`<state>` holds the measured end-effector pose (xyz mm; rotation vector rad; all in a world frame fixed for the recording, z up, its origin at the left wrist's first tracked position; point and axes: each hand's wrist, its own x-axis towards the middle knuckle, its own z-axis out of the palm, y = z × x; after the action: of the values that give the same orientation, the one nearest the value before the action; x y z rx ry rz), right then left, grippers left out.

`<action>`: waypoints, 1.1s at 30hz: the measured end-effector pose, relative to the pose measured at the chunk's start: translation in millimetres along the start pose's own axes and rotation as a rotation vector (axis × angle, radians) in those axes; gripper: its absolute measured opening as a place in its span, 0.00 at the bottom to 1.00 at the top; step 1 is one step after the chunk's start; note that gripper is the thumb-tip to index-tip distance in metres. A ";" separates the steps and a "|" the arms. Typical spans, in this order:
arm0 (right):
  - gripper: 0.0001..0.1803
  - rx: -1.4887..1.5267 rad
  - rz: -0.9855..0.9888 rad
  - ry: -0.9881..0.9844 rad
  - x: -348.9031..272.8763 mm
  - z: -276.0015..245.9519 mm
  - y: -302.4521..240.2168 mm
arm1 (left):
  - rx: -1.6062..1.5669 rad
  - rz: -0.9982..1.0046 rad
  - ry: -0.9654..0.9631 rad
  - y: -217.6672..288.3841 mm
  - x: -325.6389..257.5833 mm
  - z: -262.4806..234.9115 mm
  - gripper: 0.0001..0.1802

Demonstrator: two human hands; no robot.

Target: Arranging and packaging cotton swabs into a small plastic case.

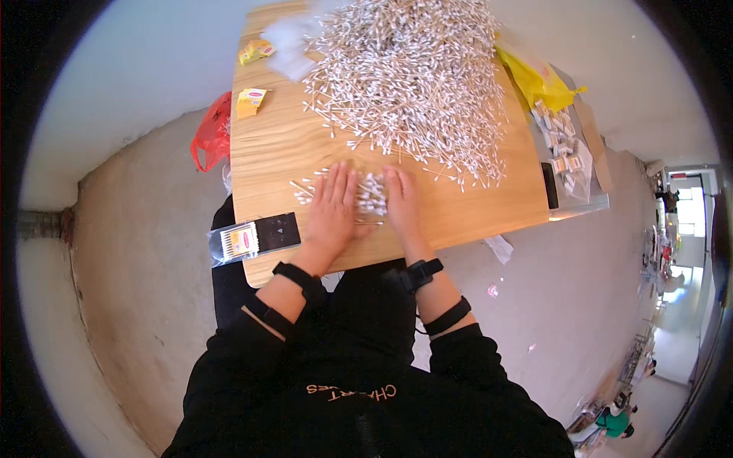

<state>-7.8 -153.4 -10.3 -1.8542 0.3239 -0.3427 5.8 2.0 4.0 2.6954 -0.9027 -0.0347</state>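
Observation:
A small bunch of cotton swabs (372,195) lies on the table near its front edge, between my two hands. My left hand (332,210) lies flat over the bunch's left side, fingers stretched forward; more swabs stick out to its left. Against the right side of the bunch rests my right hand (403,200), fingers pointing forward and partly hidden from above. Beyond both hands spreads a large heap of loose cotton swabs (412,84). At the front left corner, a clear bag of swabs with a yellow-and-white label (240,242) lies partly on a black flat piece (278,231).
Yellow packets (250,101) lie along the left edge of the wooden table (267,164). A red plastic bag (212,136) hangs beside it. On the right are a yellow bag (540,80), a tray with small swab packs (566,162) and a black phone-like object (549,185).

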 end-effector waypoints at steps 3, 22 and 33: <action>0.16 -0.054 -0.056 0.055 -15.6 7.3 -2.8 | 0.011 -0.070 0.034 -11.8 22.1 6.6 0.60; 0.19 -0.267 -0.239 0.090 -27.8 23.1 -10.1 | 0.043 -0.068 0.118 5.4 -13.1 8.2 0.54; 0.18 -0.237 -0.201 0.195 -25.8 21.7 -2.9 | 0.198 -0.060 0.027 -8.5 22.2 3.7 0.62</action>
<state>-22.9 -123.5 -15.7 -2.0971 0.3219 -0.6493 28.1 -5.6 -0.4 2.8973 -0.8587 0.0826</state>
